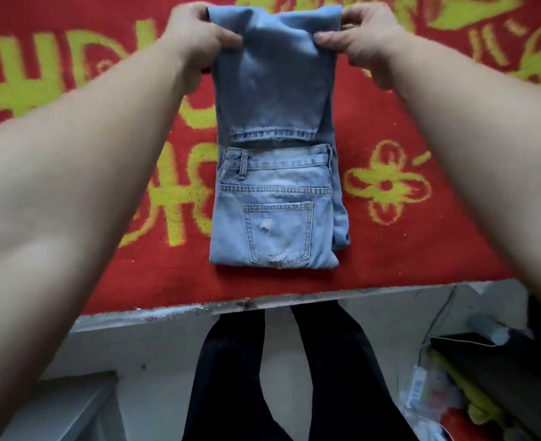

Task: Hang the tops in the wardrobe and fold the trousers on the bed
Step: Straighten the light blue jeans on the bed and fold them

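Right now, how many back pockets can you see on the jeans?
1: a distressed back pocket on the near folded half of the jeans. A second may be hidden inside the fold.

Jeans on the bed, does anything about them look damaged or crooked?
The jeans have frayed rips on the back pocket, one mid-pocket and one at its bottom edge; they could be factory distressing. The fold is slightly uneven: an under layer sticks out on the right side. Both hands, left hand and right hand, grip the far fold.

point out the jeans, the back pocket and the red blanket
jeans (272, 90): head view, on the folded-over leg panel.
back pocket (278, 233): head view, on the distressed pocket face.
red blanket (421, 249): head view, on a bare red patch right of the jeans.
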{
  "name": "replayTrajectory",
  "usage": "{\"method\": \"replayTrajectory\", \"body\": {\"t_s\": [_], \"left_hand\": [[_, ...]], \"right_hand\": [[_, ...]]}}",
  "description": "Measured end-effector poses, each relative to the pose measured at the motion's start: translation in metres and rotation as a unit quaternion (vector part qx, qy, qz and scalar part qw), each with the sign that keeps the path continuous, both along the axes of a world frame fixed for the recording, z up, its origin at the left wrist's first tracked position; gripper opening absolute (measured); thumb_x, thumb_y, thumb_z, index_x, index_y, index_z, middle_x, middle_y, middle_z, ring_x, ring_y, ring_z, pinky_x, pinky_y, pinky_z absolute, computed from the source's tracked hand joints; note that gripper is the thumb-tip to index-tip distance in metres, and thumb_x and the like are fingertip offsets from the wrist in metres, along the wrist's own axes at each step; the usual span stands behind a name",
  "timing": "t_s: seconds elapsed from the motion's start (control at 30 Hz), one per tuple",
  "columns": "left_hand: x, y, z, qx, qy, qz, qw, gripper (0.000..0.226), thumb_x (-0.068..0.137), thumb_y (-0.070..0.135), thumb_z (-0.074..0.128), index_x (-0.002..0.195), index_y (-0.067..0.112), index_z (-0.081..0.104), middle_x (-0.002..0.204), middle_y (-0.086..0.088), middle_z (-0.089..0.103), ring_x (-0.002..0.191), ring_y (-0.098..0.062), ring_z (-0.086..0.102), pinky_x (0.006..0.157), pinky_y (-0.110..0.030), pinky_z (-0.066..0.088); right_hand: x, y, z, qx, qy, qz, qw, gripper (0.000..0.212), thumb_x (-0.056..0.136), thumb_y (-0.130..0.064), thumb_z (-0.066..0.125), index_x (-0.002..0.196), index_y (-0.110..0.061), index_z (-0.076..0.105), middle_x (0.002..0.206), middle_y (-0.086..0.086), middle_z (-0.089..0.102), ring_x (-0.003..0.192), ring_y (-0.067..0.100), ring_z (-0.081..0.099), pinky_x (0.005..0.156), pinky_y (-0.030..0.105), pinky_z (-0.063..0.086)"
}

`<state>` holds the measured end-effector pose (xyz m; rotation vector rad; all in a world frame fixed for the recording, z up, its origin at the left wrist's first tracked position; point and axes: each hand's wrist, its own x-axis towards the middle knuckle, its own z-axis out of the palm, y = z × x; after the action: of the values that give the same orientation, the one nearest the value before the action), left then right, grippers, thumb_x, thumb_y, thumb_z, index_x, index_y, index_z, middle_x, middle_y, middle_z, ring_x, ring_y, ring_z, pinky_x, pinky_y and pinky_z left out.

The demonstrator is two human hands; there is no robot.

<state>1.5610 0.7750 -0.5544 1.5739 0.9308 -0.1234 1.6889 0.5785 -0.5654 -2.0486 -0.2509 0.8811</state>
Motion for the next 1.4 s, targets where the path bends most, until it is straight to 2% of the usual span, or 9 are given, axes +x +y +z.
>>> {"method": "replayTrajectory", "body": {"t_s": [0.1,0.27,0.43,0.57,0.7,0.9,1.03,1.17,1.4], "left_hand": [[0.003,0.005,0.023,0.115,0.011,-0.052,0.992,0.033,0.07,0.006,0.068,0.1,0.02,0.066,0.089,0.002,0.064,0.072,-0.007,0.061,0.052,-0.014,0.047],[-0.057,-0.024,0.041,0.281,0.029,-0.156,0.946,0.031,0.072,0.011,0.06,0.102,0.013,0.066,0.103,-0.008,0.065,0.094,-0.021,0.06,0.08,-0.035,0.052],[-0.179,-0.094,0.022,0.429,-0.012,-0.243,0.87,0.026,0.065,0.008,0.062,0.091,0.012,0.061,0.096,-0.012,0.056,0.095,-0.035,0.053,0.074,-0.043,0.044],[-0.248,-0.133,-0.022,0.412,0.061,-0.36,0.835,0.025,0.071,0.005,0.062,0.094,0.014,0.064,0.104,-0.009,0.058,0.101,-0.033,0.055,0.07,-0.04,0.039],[-0.257,-0.141,-0.048,0.294,0.153,-0.407,0.851,0.032,0.086,0.01,0.054,0.115,0.015,0.066,0.133,-0.006,0.054,0.127,-0.028,0.046,0.093,-0.043,0.047],[-0.215,-0.126,-0.028,0.458,0.038,-0.321,0.828,0.03,0.09,0.019,0.049,0.114,0.008,0.063,0.12,-0.017,0.059,0.114,-0.038,0.052,0.085,-0.046,0.04],[-0.177,-0.12,-0.048,0.472,0.08,-0.329,0.814,0.053,0.103,0.039,0.029,0.151,0.018,0.034,0.161,-0.015,0.019,0.15,-0.032,0.016,0.114,-0.053,0.022],[-0.184,-0.12,-0.094,0.467,0.136,-0.398,0.778,0.072,0.099,0.061,0.017,0.158,0.023,0.0,0.164,-0.013,-0.007,0.151,-0.03,-0.006,0.118,-0.06,0.007],[-0.189,-0.119,-0.144,0.473,0.096,-0.371,0.793,0.075,0.098,0.064,0.023,0.157,0.022,0.005,0.163,-0.019,0.001,0.151,-0.035,0.0,0.117,-0.058,0.014]], "right_hand": [[0.007,0.0,0.021,-0.021,-0.052,0.049,0.997,0.02,0.085,-0.015,0.077,0.101,-0.018,0.065,0.088,-0.01,0.062,0.064,-0.012,0.054,0.064,0.008,0.043],[-0.039,-0.044,0.046,-0.109,-0.162,0.144,0.97,0.032,0.076,-0.027,0.071,0.104,-0.013,0.069,0.094,-0.001,0.062,0.087,0.011,0.055,0.075,0.027,0.043],[-0.155,-0.113,0.043,-0.114,-0.328,0.269,0.898,0.029,0.069,-0.022,0.063,0.095,-0.01,0.063,0.095,0.013,0.058,0.088,0.033,0.054,0.073,0.042,0.045],[-0.222,-0.152,0.001,-0.197,-0.288,0.374,0.859,0.031,0.073,-0.007,0.07,0.104,-0.006,0.066,0.107,0.019,0.061,0.096,0.04,0.058,0.07,0.046,0.048],[-0.243,-0.161,-0.021,-0.265,-0.188,0.415,0.85,0.048,0.087,-0.012,0.056,0.136,-0.013,0.056,0.141,0.016,0.047,0.129,0.036,0.046,0.095,0.046,0.045],[-0.231,-0.145,-0.014,-0.233,-0.321,0.254,0.882,0.026,0.092,-0.022,0.054,0.105,-0.005,0.069,0.114,0.018,0.06,0.105,0.039,0.057,0.082,0.046,0.046],[-0.214,-0.111,-0.029,-0.242,-0.349,0.237,0.874,0.058,0.101,-0.04,0.04,0.152,-0.013,0.036,0.16,0.024,0.023,0.149,0.041,0.022,0.117,0.052,0.024],[-0.211,-0.107,-0.07,-0.329,-0.28,0.347,0.832,0.078,0.098,-0.069,0.025,0.159,-0.03,-0.004,0.166,0.013,-0.014,0.152,0.039,-0.011,0.121,0.061,0.003],[-0.212,-0.111,-0.112,-0.306,-0.28,0.32,0.852,0.081,0.093,-0.075,0.024,0.159,-0.035,-0.001,0.167,0.011,-0.01,0.151,0.044,-0.007,0.118,0.066,0.004]]}}
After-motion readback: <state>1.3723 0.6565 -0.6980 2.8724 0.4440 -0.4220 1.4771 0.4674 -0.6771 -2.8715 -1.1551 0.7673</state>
